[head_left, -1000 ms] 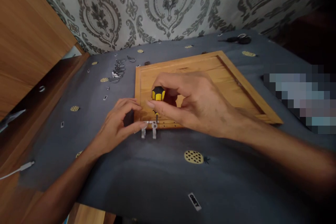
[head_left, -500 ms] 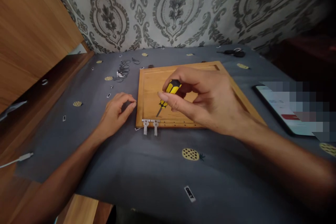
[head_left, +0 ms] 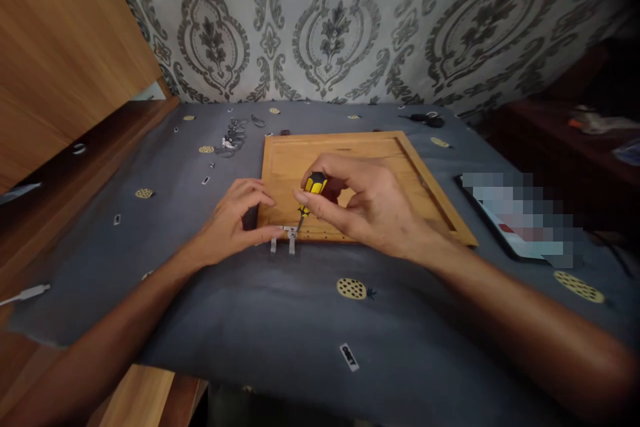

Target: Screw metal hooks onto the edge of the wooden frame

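Note:
My right hand holds a small yellow and black screwdriver, its tip pointing down at a metal bracket on the near edge of a framed wooden board. A second metal bracket sits just left of the first. My left hand is over the board's near left corner with its fingers apart, the thumb touching the top of the brackets. Small dark holes run along the near edge to the right of the brackets.
Small metal clips lie behind left, and black scissors lie at the back right. A phone rests right of the board. Wooden cabinet doors stand at the left, with a white cable near them.
My left hand has moved right, onto the board's corner and the brackets. My right hand has lowered the screwdriver to the right bracket. The view has shifted slightly.

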Demonstrator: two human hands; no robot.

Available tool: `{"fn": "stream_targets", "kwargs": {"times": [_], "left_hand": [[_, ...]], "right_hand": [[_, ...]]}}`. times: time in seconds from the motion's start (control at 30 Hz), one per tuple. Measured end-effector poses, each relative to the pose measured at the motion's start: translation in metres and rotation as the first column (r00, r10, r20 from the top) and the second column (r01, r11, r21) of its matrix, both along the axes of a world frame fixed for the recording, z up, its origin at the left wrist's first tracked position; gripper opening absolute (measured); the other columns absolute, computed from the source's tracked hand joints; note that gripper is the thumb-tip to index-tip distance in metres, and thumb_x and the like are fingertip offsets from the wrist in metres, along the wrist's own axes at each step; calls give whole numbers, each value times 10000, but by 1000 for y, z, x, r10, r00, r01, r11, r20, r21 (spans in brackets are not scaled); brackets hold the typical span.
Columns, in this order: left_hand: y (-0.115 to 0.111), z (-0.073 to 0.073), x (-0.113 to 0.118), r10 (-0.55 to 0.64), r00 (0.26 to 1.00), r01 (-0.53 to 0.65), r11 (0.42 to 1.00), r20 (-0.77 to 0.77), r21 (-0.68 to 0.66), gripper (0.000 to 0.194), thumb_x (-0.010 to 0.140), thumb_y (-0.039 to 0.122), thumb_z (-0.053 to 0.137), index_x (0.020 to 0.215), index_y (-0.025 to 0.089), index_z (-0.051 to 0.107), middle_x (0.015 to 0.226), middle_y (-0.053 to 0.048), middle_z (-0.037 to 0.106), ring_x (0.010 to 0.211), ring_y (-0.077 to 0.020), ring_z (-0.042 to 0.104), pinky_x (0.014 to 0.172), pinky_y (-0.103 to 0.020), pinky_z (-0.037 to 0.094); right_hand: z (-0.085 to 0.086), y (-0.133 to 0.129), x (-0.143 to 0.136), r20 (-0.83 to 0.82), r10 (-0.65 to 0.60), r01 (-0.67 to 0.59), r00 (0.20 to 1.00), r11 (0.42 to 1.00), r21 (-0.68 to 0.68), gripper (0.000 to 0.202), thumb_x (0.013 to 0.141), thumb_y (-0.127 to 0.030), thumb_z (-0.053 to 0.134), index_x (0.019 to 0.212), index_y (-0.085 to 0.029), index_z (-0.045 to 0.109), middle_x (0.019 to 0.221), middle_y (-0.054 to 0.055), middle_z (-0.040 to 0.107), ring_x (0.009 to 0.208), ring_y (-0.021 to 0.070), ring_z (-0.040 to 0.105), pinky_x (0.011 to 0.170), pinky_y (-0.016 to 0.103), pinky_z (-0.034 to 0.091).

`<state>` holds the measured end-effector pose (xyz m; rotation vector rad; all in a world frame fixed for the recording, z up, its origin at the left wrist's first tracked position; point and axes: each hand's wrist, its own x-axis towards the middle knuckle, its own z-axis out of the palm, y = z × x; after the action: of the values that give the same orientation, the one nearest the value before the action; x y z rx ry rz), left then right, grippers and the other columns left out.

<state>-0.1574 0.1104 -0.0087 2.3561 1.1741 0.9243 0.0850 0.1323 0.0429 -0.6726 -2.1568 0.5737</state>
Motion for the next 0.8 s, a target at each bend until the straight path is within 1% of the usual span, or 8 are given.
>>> {"fn": "stream_targets", "kwargs": {"times": [0.1, 0.17, 0.23, 0.4, 0.5, 0.67, 0.8], "left_hand": [[-4, 2, 6, -60, 997, 58, 997, -48, -42, 498, 769, 548, 855, 1109, 240, 659, 1218, -98, 660, 1336, -318, 488, 1149, -531, 396], [-6, 3, 9, -71, 993, 65, 996, -90, -61, 561, 702, 544, 904, 1114, 247, 665, 1228, -94, 654, 1340, -335, 478, 1158, -547, 381], [-7, 3, 11, -67, 990, 59, 996, -126, -68, 585, 682, 539, 917, 1119, 242, 667, 1237, -96, 648, 1324, -343, 486, 1150, -554, 383], [-9, -1, 14, -42, 984, 34, 998, -172, -48, 584, 713, 594, 876, 1113, 223, 666, 1222, -101, 640, 1269, -339, 506, 1106, -555, 412], [-11, -5, 17, -29, 979, 24, 999, -203, -27, 579, 726, 621, 857, 1092, 216, 666, 1206, -99, 637, 1261, -329, 501, 1090, -534, 421], [-13, -7, 21, -40, 973, 35, 999, -227, -27, 514, 761, 568, 856, 1092, 224, 665, 1186, -83, 639, 1231, -305, 516, 1083, -499, 419], [-13, -6, 24, -32, 974, 24, 999, -226, -40, 455, 786, 511, 855, 1085, 218, 678, 1180, -81, 645, 1199, -304, 526, 1072, -502, 425]], "right_hand": [[0, 0, 0, 10, -5, 5, 1000, 1000, 12, 236, 962, -334, 638, 814, -157, 591, 675, -27, 556, 574, 88, 501, 561, 231, 374], [-1, 1, 0, 10, -10, 10, 1000, 1000, 23, 244, 967, -342, 631, 818, -152, 595, 673, -25, 557, 575, 88, 504, 562, 232, 374], [-1, 2, 0, 2, -14, 14, 1000, 999, 33, 246, 965, -342, 635, 817, -150, 596, 670, -26, 557, 574, 86, 504, 562, 232, 375], [-1, 3, 0, -3, -24, 24, 1000, 1000, 20, 218, 952, -310, 650, 808, -160, 584, 669, -32, 558, 569, 84, 497, 566, 236, 374], [-1, 3, 0, 5, -24, 24, 1000, 1000, 12, 211, 950, -307, 637, 805, -169, 570, 660, -32, 554, 565, 88, 493, 558, 238, 373], [-2, 2, -1, 8, -24, 24, 1000, 1000, -2, 245, 956, -341, 629, 802, -159, 574, 667, -24, 561, 568, 86, 487, 547, 232, 379], [-1, 2, -1, -4, -16, 16, 1000, 1000, -11, 239, 951, -318, 636, 787, -158, 571, 667, -23, 559, 571, 84, 486, 538, 225, 374]]}}
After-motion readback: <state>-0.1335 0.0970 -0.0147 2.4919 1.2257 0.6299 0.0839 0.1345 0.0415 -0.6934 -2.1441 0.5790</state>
